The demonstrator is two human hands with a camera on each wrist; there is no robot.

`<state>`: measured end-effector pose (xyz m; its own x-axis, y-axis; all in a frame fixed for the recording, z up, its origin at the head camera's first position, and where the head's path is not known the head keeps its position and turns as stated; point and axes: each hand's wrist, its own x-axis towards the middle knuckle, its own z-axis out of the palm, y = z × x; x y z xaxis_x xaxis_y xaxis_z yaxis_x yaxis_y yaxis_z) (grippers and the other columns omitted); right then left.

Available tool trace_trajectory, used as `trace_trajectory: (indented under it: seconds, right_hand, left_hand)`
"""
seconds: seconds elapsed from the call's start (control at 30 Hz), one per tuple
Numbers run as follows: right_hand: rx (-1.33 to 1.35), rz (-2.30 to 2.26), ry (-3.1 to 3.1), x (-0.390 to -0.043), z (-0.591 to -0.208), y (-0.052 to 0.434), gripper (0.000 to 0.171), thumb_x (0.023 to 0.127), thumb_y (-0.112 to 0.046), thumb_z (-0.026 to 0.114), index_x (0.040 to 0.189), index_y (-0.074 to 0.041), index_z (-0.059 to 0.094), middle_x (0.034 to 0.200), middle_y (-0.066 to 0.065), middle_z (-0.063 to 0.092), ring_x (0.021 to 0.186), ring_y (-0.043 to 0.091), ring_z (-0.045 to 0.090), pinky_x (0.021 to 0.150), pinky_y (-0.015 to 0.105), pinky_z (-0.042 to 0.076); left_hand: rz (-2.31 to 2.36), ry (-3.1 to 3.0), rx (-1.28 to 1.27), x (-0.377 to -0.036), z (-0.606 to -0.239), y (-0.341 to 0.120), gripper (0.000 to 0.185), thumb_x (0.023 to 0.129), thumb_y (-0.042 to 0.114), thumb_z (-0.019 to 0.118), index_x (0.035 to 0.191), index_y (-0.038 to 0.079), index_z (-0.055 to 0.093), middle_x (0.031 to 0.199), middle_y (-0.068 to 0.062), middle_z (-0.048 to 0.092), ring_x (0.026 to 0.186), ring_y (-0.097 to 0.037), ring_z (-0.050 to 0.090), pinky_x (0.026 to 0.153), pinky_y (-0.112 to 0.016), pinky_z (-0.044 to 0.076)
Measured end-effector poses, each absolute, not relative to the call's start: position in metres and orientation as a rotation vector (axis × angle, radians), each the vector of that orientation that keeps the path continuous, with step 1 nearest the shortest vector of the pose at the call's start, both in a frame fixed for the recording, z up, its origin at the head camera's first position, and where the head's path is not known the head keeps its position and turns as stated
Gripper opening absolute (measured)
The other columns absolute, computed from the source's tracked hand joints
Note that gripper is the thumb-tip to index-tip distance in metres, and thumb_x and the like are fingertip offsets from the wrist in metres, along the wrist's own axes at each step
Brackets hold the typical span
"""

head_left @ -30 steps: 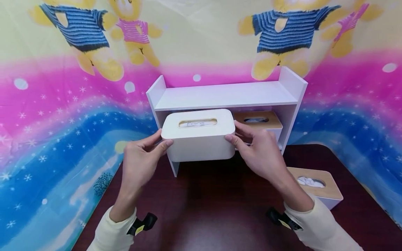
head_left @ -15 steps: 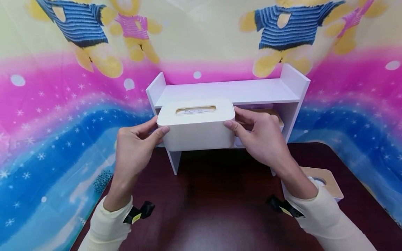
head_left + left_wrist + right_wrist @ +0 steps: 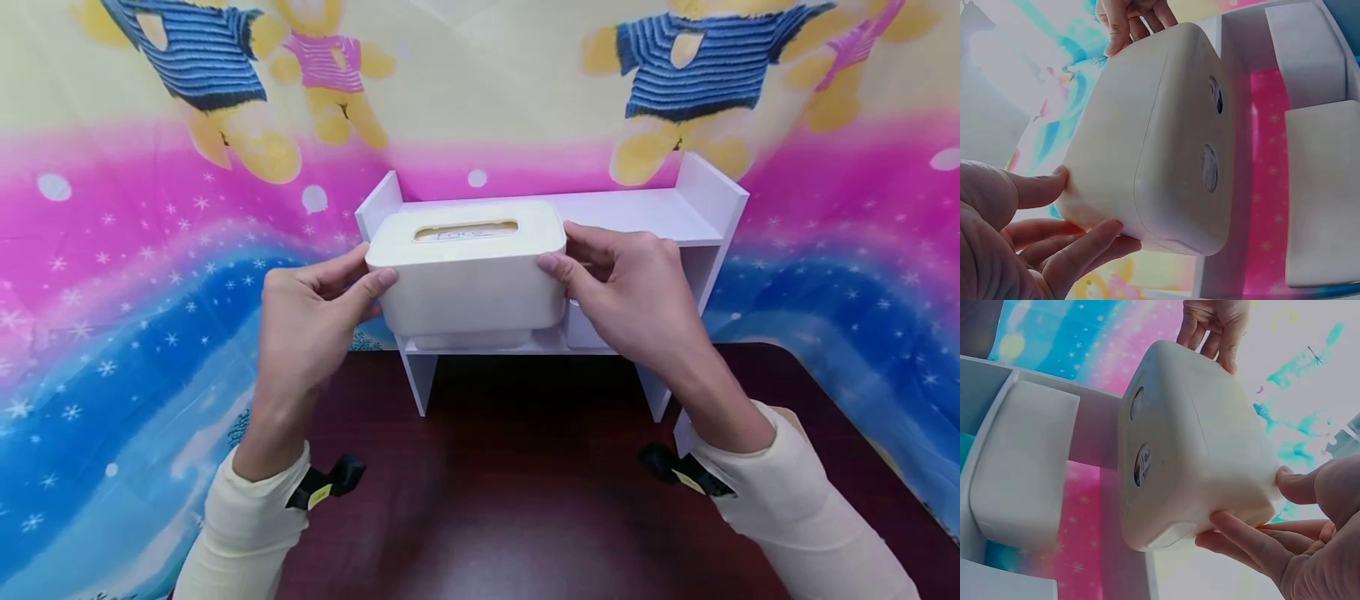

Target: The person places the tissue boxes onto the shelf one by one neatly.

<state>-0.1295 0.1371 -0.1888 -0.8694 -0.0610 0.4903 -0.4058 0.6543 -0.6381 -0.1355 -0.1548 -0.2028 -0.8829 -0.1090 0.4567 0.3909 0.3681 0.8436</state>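
Note:
Both hands hold a cream tissue box [image 3: 472, 292] up in front of the shelf's top board, its slotted lid facing up. My left hand [image 3: 303, 333] pinches the left end, thumb on the front face and fingers behind. At the other end my right hand [image 3: 645, 300] grips in the same way. From below, the left wrist view shows two round holes in the underside of the tissue box [image 3: 1147, 137], with the left hand [image 3: 1041, 231] at the near end. In the right wrist view the right hand [image 3: 1291, 531] pinches the box's near corner.
A white two-level shelf [image 3: 645, 212] stands on the dark red table [image 3: 517, 500]. On its lower level are white boxes, one [image 3: 1025, 462] seen from below and another [image 3: 585, 327] partly behind my right hand. A wood-topped box [image 3: 791, 421] is mostly hidden by the right sleeve.
Both hands have raised the cream tissue box from in front of the shelf's lower level up to its top board. A white box beneath it has come into view.

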Motion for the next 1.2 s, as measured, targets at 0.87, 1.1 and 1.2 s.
trace_trajectory:
  seconds: [0.87,1.1,1.2]
  right_hand:
    - [0.336,1.1,-2.422,-0.163,-0.148,0.126,0.05,0.102,-0.037,0.075,0.148,-0.021,0.066,0.145,0.011,0.07,0.125,0.035,0.074,0.102,0.05,0.061]
    - [0.314,1.11,-2.433,-0.185,-0.141,0.119,0.044,0.103,-0.033,0.073,0.146,-0.025,0.069,0.142,0.005,0.073,0.124,0.023,0.075,0.101,0.04,0.062]
    - [0.302,1.15,-2.44,-0.193,-0.139,0.118,0.045,0.102,-0.032,0.074,0.147,-0.025,0.068,0.143,0.005,0.072,0.127,0.024,0.074,0.101,0.04,0.062]
  left_hand:
    - [-1.555,-2.18,-0.166,-0.174,-0.157,-0.155,0.054,0.092,0.035,0.084,0.143,0.023,0.07,0.138,-0.005,0.075,0.121,-0.024,0.077,0.084,-0.03,0.064]
    - [-1.615,-2.185,-0.14,-0.198,-0.148,-0.153,0.052,0.094,0.029,0.083,0.144,0.022,0.068,0.141,-0.006,0.073,0.125,-0.027,0.075,0.091,-0.039,0.064]
    - [-1.619,-2.203,-0.113,-0.207,-0.144,-0.152,0.051,0.095,0.028,0.082,0.144,0.022,0.068,0.141,-0.007,0.073,0.126,-0.027,0.074,0.095,-0.041,0.063]
